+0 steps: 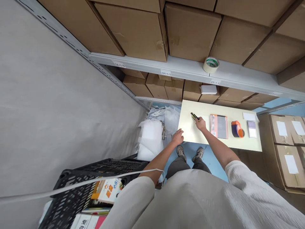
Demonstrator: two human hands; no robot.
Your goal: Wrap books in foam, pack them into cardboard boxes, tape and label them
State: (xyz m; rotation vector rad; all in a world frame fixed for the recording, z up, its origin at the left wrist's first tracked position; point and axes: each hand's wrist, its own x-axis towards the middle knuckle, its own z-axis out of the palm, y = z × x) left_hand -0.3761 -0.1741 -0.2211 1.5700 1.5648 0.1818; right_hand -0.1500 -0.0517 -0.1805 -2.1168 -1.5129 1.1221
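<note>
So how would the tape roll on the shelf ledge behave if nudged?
The tape roll lies on its flat side, so it would more likely slide than roll. It sits by the front edge of the shelf, so an outward push could tip it off. Its thick, closely wound wall suggests it stays stiff when gripped.

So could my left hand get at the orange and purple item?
Probably not easily: your right forearm crosses between your left hand and the orange and purple item, and the flat packet lies between too.
</note>
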